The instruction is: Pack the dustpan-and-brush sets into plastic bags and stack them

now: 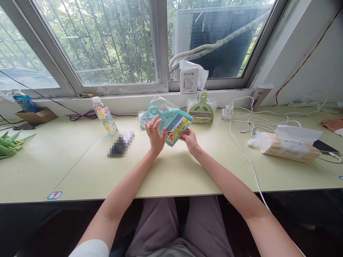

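Note:
A teal mini dustpan and brush set (175, 123) with a paper label is held tilted above the pale green desk (171, 171). My right hand (189, 139) pinches its lower right corner, fingers closed on it. My left hand (155, 134) is raised against its left side, fingers stretched out and touching it. A clear plastic bag (158, 105) lies just behind the set.
A green dustpan set (201, 110) in plastic stands by the window sill. A drink bottle (105, 116) stands to the left, with a blurred dark object (120, 144) near it. A tissue pack (289, 144), white cables (252, 121) and a charger lie to the right. Another person's hand (332, 124) rests at the far right.

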Motion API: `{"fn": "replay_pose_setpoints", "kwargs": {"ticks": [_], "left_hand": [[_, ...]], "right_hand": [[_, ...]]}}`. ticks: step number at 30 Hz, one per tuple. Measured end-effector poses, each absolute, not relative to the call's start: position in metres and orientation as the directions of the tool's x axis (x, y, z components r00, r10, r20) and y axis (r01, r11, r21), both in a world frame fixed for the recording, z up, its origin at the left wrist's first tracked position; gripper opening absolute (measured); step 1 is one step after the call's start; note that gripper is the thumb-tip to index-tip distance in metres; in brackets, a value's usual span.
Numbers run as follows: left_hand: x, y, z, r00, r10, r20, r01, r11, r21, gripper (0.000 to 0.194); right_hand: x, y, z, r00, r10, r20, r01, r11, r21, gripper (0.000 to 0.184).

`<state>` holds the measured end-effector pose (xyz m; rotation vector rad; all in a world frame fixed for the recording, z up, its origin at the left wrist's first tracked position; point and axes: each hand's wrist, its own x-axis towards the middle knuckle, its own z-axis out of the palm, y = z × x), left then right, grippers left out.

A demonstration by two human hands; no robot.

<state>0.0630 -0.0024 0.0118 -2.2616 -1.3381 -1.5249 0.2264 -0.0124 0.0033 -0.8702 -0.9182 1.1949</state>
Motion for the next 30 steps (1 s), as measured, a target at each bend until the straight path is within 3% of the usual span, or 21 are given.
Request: {"fn": "replay_pose_setpoints", "kwargs": {"ticks": [3,6,8,10,12,14,16,19,24,30], "left_hand": [[0.061,0.001,0.012,-0.146,0.534,0.833,0.784,-0.451,0.427,0.058],[0.054,0.015,0.008,-0.347,0.492,0.798,0.745,-0.373,0.554,0.082],[0.049,0.027,0.003,-0.421,0.543,0.726,0.67,-0.354,0.653,0.089],[0.043,0.037,0.001,-0.447,0.647,0.618,0.567,-0.33,0.755,0.083],[0.039,0.042,0.002,-0.35,0.795,0.495,0.425,-0.336,0.84,0.068],[0.037,0.041,0.007,-0.14,0.909,0.393,0.224,-0.358,0.907,0.057],[0.039,0.036,0.012,0.061,0.94,0.334,0.004,-0.335,0.942,0.056],[0.046,0.027,0.015,0.222,0.941,0.255,-0.2,-0.212,0.957,0.054],[0.052,0.02,0.01,0.395,0.91,0.127,-0.25,-0.026,0.968,0.051],[0.052,0.014,0.015,0.524,0.845,0.107,-0.227,0.018,0.974,0.051]], "right_hand": [[0.226,-0.013,0.003,0.124,0.983,0.135,-0.392,0.173,-0.903,0.026],[0.227,-0.014,0.003,0.122,0.983,0.136,-0.416,0.175,-0.893,0.027],[0.227,-0.014,0.003,0.123,0.984,0.133,-0.425,0.173,-0.889,0.027],[0.227,-0.013,0.002,0.125,0.983,0.132,-0.419,0.173,-0.891,0.026],[0.228,-0.011,-0.001,0.128,0.982,0.137,-0.411,0.178,-0.894,0.026],[0.228,-0.009,-0.003,0.125,0.981,0.146,-0.412,0.185,-0.892,0.027],[0.229,-0.008,-0.005,0.118,0.982,0.151,-0.416,0.186,-0.89,0.028],[0.229,-0.009,-0.005,0.117,0.983,0.14,-0.416,0.176,-0.892,0.027],[0.229,-0.011,-0.002,0.122,0.984,0.129,-0.417,0.169,-0.893,0.024],[0.232,-0.006,-0.002,0.157,0.979,0.129,-0.447,0.187,-0.875,0.023]]}}
